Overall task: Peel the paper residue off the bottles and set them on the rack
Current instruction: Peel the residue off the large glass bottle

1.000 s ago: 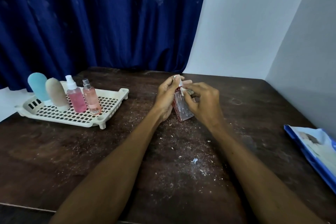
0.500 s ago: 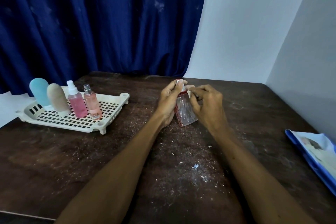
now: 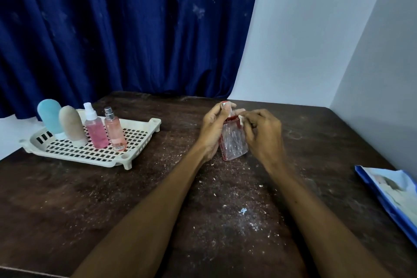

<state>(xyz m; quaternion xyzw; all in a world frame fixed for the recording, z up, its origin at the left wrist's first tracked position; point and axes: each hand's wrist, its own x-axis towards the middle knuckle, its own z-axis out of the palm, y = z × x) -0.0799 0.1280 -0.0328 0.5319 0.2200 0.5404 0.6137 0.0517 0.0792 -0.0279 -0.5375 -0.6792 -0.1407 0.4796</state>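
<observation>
Bottle [image 3: 233, 142] gripped in left hand [image 3: 213, 130], right hand [image 3: 262, 134] pinches paper [image 3: 241, 118]

left grip [image 3: 212, 133]: bare | left forearm [image 3: 146, 216]: bare to frame edge | right grip [image 3: 264, 137]: bare | right forearm [image 3: 320, 216]: bare

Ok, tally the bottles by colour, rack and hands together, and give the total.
Blue bottle, on the rack: 1
Beige bottle, on the rack: 1
Pink spray bottles, on the rack: 2
Clear bottle, red trim, gripped by the left hand while the right hand pinches its paper residue: 1
Total: 5
</observation>
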